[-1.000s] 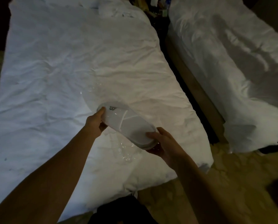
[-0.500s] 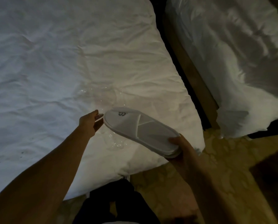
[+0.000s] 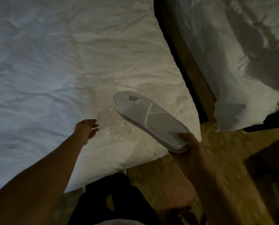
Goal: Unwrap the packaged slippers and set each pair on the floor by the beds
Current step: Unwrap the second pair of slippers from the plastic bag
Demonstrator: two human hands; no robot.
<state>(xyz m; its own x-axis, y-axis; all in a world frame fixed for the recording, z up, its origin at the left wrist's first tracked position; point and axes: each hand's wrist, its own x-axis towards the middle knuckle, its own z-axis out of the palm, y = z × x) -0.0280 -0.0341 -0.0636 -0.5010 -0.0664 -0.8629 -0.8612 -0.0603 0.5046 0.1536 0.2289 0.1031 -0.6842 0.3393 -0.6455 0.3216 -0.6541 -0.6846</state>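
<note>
Slippers (image 3: 149,118), stacked white pair, pinched at one end by right hand (image 3: 188,147), far end reaching over bed (image 3: 54,62) corner. Left hand (image 3: 86,129) loose-fingered, empty, beside clear wrapper (image 3: 112,125) on sheet.

A near bed (image 3: 46,62) wore a rumpled white duvet, and a clear plastic wrapper (image 3: 110,125) lay crumpled flat on it near the foot corner. A 2nd white-covered bed (image 3: 242,51) stood beside it on patterned yellowish floor (image 3: 224,143).
</note>
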